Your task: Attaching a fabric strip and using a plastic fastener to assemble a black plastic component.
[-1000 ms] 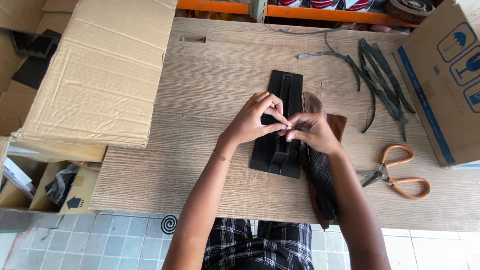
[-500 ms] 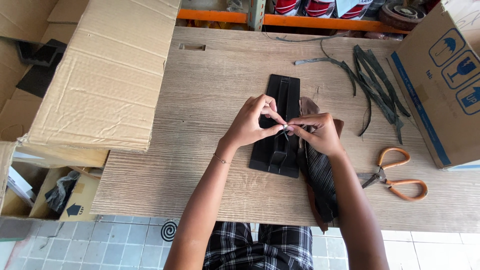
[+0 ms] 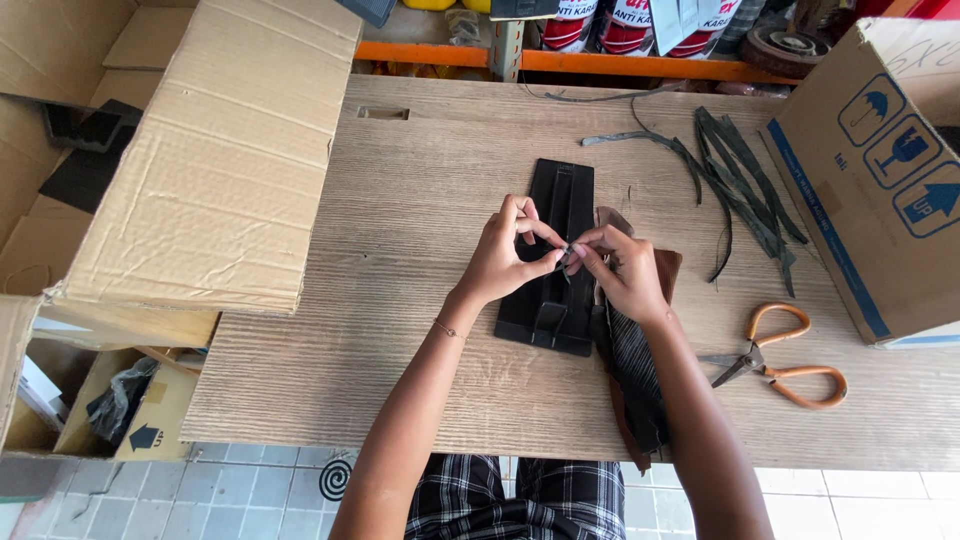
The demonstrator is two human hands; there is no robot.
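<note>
Item: small dark piece [image 3: 568, 254], pinched between both hands above the black plastic tray [image 3: 555, 262], mid-table; too small to tell its kind.
Handling: judged light and thin, likely pliable; best taken at its ends by fingertips; easy to drop.
Left hand [image 3: 503, 255]: thumb and forefinger closed on the piece's left end, other fingers curled, wrist raised off the wooden table [image 3: 400, 250].
Right hand [image 3: 622, 270]: fingertips clamped on the right end, palm over a brown-and-dark fabric bundle [image 3: 630, 360].
Far right: loose dark strips [image 3: 745, 185].
Near right: orange-handled scissors [image 3: 785, 358], lying apart from the hands.
Sides: cardboard boxes, left [image 3: 215, 165] and right [image 3: 880, 180].
</note>
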